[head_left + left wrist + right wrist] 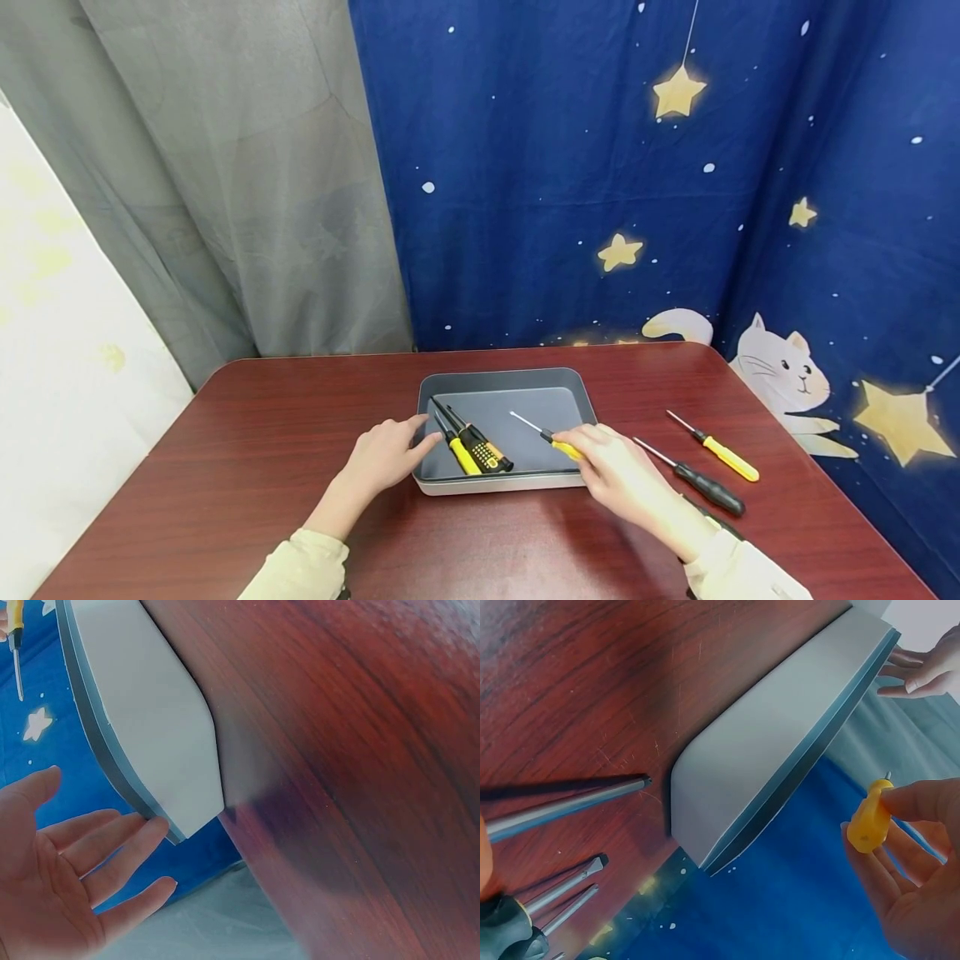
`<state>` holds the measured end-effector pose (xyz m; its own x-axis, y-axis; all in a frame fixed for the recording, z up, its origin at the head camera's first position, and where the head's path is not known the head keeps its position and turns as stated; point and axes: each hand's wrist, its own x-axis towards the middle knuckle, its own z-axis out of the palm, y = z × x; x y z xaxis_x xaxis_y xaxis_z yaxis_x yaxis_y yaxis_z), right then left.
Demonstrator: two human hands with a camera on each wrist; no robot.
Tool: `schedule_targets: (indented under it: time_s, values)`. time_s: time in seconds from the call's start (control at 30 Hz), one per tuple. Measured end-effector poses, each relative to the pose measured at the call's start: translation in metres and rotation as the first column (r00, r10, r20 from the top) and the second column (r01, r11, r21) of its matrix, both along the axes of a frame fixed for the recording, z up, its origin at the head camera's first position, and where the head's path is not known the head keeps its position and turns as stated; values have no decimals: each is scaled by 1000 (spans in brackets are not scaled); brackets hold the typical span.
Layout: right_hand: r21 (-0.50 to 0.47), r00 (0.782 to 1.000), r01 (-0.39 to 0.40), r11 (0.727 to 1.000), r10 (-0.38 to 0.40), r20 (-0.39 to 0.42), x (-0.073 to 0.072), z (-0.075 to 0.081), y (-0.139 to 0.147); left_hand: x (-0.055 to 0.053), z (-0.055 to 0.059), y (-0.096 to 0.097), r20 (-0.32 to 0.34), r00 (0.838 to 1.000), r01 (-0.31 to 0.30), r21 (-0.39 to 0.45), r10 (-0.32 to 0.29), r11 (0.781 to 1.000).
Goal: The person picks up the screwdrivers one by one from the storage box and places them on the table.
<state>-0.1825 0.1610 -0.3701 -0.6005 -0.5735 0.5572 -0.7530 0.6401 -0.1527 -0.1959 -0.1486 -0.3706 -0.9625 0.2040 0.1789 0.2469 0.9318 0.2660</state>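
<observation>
Yellow screwdriver (pixel 566 451), pinched in our right hand (pixel 621 472), points over the tray (pixel 510 482) toward its far-left corner; our left hand (pixel 384 454), loose-fingered, touches its left rim.

The right fingers (pixel 919 801) pinched a yellow screwdriver (pixel 547 436), its tip pointing away from them; a grey tray (pixel 517 443) lay below, beside the left fingers (pixel 127 862).

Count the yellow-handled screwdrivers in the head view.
3 visible: one screwdriver lies in the tray, a second screwdriver is in the right hand, and a third screwdriver lies on the table, right of the tray. More may be hidden beneath the right forearm.
</observation>
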Motion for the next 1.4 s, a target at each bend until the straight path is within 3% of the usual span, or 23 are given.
schedule_targets:
  time_s: [1.03, 1.4]
  values:
    - [-12, 997, 10, 1000, -11, -79, 18, 0, 19, 1, 0, 0, 7, 1000, 0, -7, 0, 1000]
    - [-5, 999, 18, 1000, -18, -36, 25, 0, 28, 0, -1, -1, 7, 1000, 5, -5, -5, 1000]
